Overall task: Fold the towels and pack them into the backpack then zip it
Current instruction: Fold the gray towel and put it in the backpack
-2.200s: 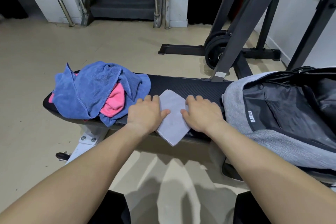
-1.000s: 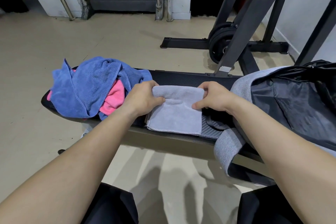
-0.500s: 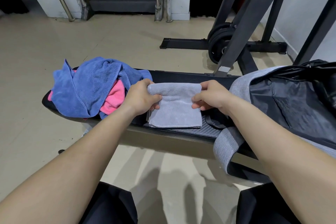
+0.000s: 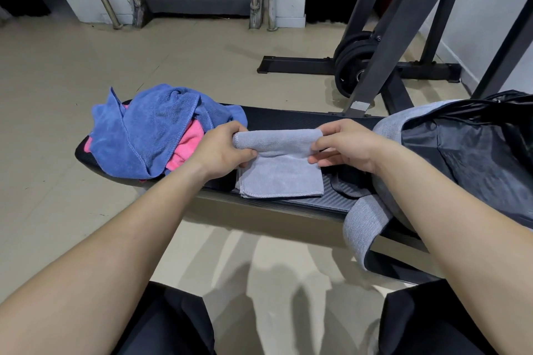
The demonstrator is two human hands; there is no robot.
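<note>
Pinching the rolled far edge of the soft grey towel point(image 4: 281, 173) at its two ends, your left hand point(image 4: 222, 150) and right hand point(image 4: 347, 144) lift it off the ribbed black bench point(image 4: 288, 121), between a crumpled blue towel point(image 4: 150, 130) over a pink towel point(image 4: 187, 144) and the open grey backpack point(image 4: 467, 158).

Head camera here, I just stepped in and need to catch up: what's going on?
A person is folding a grey towel on a black bench. The left hand and right hand each pinch one end of its far fold, raised over the flat part. A blue towel and a pink towel lie bunched at the bench's left end. The backpack lies open at the right, unzipped.
</note>
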